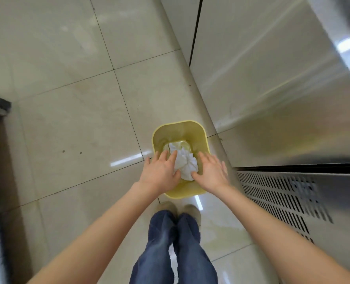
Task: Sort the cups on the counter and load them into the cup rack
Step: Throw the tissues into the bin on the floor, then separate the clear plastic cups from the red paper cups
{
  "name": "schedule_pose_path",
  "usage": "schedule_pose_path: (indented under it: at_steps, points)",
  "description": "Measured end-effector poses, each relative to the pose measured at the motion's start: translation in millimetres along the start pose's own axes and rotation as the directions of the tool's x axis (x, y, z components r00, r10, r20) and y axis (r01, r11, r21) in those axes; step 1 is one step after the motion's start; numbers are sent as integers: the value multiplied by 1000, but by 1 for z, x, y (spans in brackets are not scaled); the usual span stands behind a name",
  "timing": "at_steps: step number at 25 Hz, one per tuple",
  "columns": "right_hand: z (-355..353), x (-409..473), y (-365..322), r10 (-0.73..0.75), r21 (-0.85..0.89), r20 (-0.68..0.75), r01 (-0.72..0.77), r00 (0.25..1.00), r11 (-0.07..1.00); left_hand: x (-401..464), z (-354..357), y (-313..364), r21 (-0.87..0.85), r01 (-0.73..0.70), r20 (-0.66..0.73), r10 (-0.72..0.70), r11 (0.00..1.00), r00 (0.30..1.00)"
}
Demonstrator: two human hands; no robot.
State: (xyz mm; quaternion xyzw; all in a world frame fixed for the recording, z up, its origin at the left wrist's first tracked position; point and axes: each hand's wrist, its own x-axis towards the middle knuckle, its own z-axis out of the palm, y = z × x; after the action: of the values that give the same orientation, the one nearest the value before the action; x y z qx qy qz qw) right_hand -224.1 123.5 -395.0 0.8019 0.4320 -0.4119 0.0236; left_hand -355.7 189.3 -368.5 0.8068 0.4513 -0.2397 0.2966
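Cups and the cup rack lie outside the head view, which looks down at glossy beige floor tiles [71, 119]. The left hand [159, 171] and right hand [210, 171] spread flat, fingers straight and gripping nothing, over a rounded-square yellow plastic bin [178, 123]. Between them shows a crumpled white paper wad [185, 162]; whether the thumbs touch it is unclear.

- The floor [71, 124] is laid with large, glossy, pale beige tiles split by thin dark grout lines, with streaks of light reflected on it.
- A yellow plastic bin [190, 192] stands directly on the floor, close beside the stainless steel cabinet [282, 99] to the right.
- A pair of tan shoes [171, 208] stands on the floor just behind the bin.
- A dark strip [0, 160] runs along the floor's left edge.
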Motion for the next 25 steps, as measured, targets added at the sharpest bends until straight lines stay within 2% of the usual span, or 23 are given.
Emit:
schedule_pose_path:
  at_steps: [7,15,20,25]
  points:
    - [-99,-112,-40,-61,-92,-82,53,995,994,-89,-106,33,132,-71,-52,79,989,996]
    - [-168,-183,-61,-95,-64,-300,80,949,995,-141,-189,69,195,-183,-206,223,963,953]
    - [-201,-222,-62,-86,-69,-412,63,907,996,-169,-221,92,249,-287,-343,361,925,867]
    - [-237,-267,-56,-22,-44,-533,-2,846,999,-195,-253,127,314,-400,-388,501,861,774]
